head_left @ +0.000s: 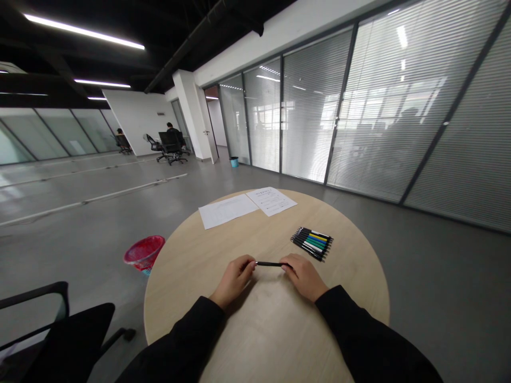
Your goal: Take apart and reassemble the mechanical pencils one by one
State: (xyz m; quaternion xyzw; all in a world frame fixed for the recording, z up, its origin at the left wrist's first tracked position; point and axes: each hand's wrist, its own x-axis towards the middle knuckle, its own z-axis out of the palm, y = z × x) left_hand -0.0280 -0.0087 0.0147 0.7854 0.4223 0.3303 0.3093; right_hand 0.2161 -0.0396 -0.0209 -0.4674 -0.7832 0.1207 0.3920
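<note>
A thin black pen [269, 264] is held level just above the round wooden table [191, 266]. My left hand [235, 279] pinches its left end and my right hand [304, 276] pinches its right end, both with fingers curled. Beyond my right hand, a row of several pens [312, 243] with black, blue, green, yellow and white barrels lies flat on the table. Two white paper sheets [227, 210] [272, 200] lie side by side at the far edge.
A red mesh waste basket [144, 252] stands on the floor left of the table. A black office chair [59, 335] is at the lower left. A glass partition wall with blinds [379, 117] runs along the right. People sit on chairs far back.
</note>
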